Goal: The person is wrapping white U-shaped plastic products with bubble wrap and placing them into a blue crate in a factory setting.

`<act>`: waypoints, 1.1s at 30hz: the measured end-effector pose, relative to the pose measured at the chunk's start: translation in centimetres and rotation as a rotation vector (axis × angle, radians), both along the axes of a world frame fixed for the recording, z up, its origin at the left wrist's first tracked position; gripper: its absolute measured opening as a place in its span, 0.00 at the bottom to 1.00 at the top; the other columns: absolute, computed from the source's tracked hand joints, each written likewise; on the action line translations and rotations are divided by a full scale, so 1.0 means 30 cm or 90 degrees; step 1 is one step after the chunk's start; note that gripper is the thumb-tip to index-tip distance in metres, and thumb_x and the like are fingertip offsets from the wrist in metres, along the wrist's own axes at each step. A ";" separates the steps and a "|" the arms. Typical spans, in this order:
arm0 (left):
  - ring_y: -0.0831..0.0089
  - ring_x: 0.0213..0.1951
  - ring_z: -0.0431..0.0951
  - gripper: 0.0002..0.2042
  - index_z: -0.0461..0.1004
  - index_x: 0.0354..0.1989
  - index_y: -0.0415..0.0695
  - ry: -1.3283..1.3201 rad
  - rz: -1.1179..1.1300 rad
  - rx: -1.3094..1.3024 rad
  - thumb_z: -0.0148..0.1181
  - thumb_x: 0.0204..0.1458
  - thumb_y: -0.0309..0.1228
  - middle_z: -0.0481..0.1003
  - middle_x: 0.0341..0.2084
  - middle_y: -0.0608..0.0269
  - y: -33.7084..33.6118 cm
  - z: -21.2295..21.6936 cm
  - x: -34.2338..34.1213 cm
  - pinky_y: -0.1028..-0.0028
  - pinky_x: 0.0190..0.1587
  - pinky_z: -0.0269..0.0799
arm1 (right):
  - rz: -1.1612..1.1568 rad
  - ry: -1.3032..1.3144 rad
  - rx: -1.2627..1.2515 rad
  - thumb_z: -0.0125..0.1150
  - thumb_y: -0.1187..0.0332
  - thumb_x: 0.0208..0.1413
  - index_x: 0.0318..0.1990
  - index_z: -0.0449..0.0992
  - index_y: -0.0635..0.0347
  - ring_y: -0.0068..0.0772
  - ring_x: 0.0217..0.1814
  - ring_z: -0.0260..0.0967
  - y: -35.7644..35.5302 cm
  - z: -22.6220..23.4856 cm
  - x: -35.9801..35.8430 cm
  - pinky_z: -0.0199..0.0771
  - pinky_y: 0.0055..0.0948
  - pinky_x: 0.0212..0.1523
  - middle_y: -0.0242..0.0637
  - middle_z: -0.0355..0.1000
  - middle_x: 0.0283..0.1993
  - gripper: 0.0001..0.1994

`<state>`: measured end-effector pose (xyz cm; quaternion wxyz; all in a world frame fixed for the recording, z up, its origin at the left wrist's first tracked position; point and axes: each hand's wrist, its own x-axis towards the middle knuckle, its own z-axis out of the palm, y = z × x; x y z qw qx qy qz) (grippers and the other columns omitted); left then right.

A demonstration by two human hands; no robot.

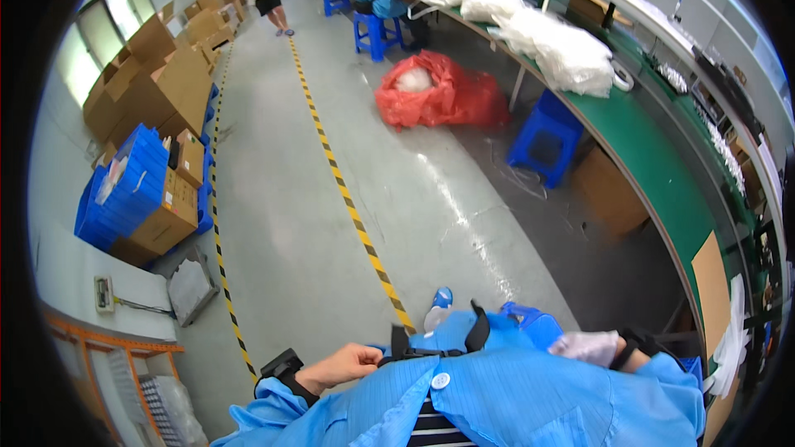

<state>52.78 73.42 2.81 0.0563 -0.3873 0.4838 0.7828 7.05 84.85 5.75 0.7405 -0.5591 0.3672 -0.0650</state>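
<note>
My left hand (344, 362) is bare, curled into a loose fist against the front of my blue work coat (505, 389), close to a black strap on my chest; I see nothing held in it. My right hand (590, 347) wears a thin clear glove and rests against the coat at my right side, next to a blue plastic stool (530, 320). Its fingers are partly hidden by the coat, so its grip is unclear. Both wrists carry black bands.
A long green workbench (654, 157) runs along the right with white bags (563, 54) piled on it. A red bag (439, 93) and blue stool (544, 137) sit on the grey floor. Cardboard boxes and blue crates (132, 186) stack at left. Other people work far off.
</note>
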 end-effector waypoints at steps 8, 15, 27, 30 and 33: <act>0.82 0.37 0.70 0.12 0.72 0.44 0.36 -0.124 0.044 0.042 0.53 0.54 0.28 0.74 0.35 0.67 -0.381 0.166 -0.289 0.79 0.43 0.66 | -0.032 -0.024 -0.325 0.42 0.60 0.59 0.33 0.68 0.67 0.37 0.35 0.63 -0.330 -0.171 -0.106 0.63 0.33 0.38 0.40 0.66 0.31 0.16; 0.87 0.32 0.68 0.08 0.74 0.32 0.39 -0.047 -0.160 0.166 0.54 0.52 0.31 0.72 0.26 0.73 -0.789 0.013 -0.571 0.82 0.37 0.65 | -0.359 0.013 -0.212 0.42 0.65 0.58 0.36 0.71 0.66 0.39 0.37 0.69 -0.402 -0.177 -0.177 0.68 0.34 0.40 0.42 0.71 0.32 0.13; 0.83 0.23 0.71 0.12 0.73 0.27 0.41 0.006 -0.180 0.203 0.52 0.53 0.38 0.72 0.20 0.68 -1.383 -0.123 -1.191 0.83 0.27 0.66 | -0.532 0.168 -0.138 0.49 0.72 0.52 0.32 0.68 0.63 0.35 0.26 0.69 -0.683 -0.286 -0.621 0.68 0.33 0.31 0.37 0.69 0.21 0.04; 0.77 0.24 0.75 0.13 0.71 0.36 0.40 -0.001 -0.025 0.310 0.50 0.54 0.39 0.74 0.22 0.62 -1.451 -0.080 -1.256 0.80 0.27 0.71 | -0.343 0.517 -0.489 0.50 0.73 0.55 0.28 0.68 0.61 0.28 0.17 0.64 -0.916 -0.144 -0.767 0.62 0.25 0.20 0.33 0.67 0.15 0.04; 0.73 0.24 0.77 0.14 0.68 0.40 0.40 -0.048 -0.074 0.277 0.48 0.56 0.39 0.75 0.24 0.58 -1.510 -0.064 -1.312 0.78 0.26 0.73 | -0.892 0.295 0.213 0.49 0.65 0.58 0.23 0.67 0.60 0.21 0.15 0.59 -0.934 -0.142 -0.826 0.57 0.21 0.18 0.33 0.66 0.14 0.13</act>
